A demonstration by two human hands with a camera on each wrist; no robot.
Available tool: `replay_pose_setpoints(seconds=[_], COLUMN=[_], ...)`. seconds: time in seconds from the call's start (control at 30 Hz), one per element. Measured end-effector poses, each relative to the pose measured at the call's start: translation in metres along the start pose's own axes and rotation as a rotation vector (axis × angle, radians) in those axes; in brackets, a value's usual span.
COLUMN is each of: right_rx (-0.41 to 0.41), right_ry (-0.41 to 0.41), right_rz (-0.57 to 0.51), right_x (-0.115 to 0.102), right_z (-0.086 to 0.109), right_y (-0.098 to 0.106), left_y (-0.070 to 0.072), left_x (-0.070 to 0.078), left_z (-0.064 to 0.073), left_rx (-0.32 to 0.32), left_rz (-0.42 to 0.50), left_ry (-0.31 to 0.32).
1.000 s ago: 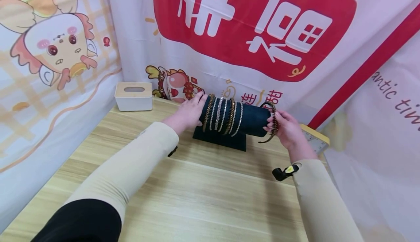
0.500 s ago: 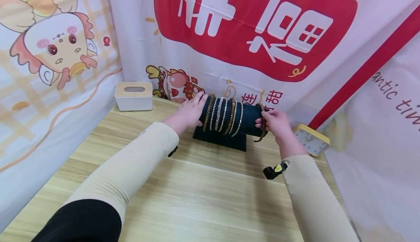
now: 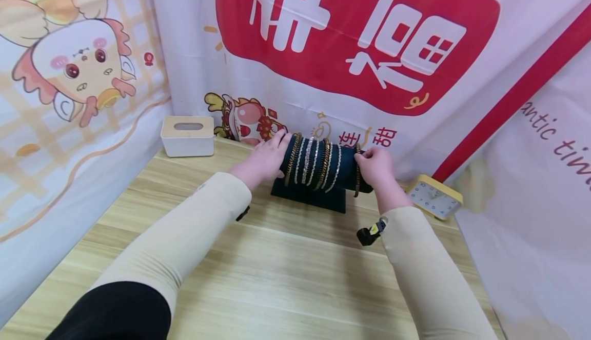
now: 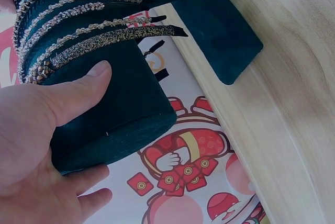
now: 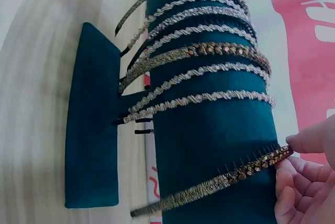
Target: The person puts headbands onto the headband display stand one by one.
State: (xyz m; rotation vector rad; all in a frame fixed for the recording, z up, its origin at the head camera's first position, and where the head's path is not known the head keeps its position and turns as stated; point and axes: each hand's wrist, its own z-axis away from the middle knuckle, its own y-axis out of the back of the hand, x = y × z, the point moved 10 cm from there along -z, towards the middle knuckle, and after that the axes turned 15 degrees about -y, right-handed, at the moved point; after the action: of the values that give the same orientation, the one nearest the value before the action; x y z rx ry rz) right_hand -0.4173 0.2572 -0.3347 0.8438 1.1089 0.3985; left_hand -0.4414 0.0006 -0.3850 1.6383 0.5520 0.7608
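Note:
A dark teal padded headband stand point(image 3: 347, 168) carries several beaded headbands point(image 3: 308, 160), some silvery and some bronze, round its left and middle parts. My left hand point(image 3: 265, 159) holds the left end of the roll. In the left wrist view the thumb point(image 4: 86, 90) lies along its surface and the fingers sit at the end face. At the right end, my right hand point(image 3: 376, 165) pinches a bronze-beaded headband point(image 5: 251, 166) between thumb and index finger. That headband arches over the roll at a slant, apart from the others, its free tip toward the base point(image 5: 93, 130).
The stand rests on a wooden table point(image 3: 258, 278) near the back wall. A white tissue box point(image 3: 188, 137) with a wooden lid is at the back left. A yellow-framed clock point(image 3: 435, 197) stands right of my right hand. Printed cloth point(image 3: 406, 1) hangs behind.
My right hand has moved left, bringing the bronze headband from beyond the roll's right end onto it. More of the clock shows. The left hand has stayed in place.

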Motion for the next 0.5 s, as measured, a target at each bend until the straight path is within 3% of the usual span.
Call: replay_pose_setpoints(seconds=[0.23,0.5], right_rx=[0.019,0.007], right_ry=[0.050,0.043], right_rz=[0.009,-0.008], right_x=[-0.013,-0.014], right_z=[0.002,0.001], right_y=[-0.008,-0.012], left_y=[0.001,0.002], left_x=[0.001,0.002], left_z=[0.001,0.002], left_rx=[-0.003,-0.006], left_rz=[-0.009,-0.003], left_ry=[-0.009,-0.010])
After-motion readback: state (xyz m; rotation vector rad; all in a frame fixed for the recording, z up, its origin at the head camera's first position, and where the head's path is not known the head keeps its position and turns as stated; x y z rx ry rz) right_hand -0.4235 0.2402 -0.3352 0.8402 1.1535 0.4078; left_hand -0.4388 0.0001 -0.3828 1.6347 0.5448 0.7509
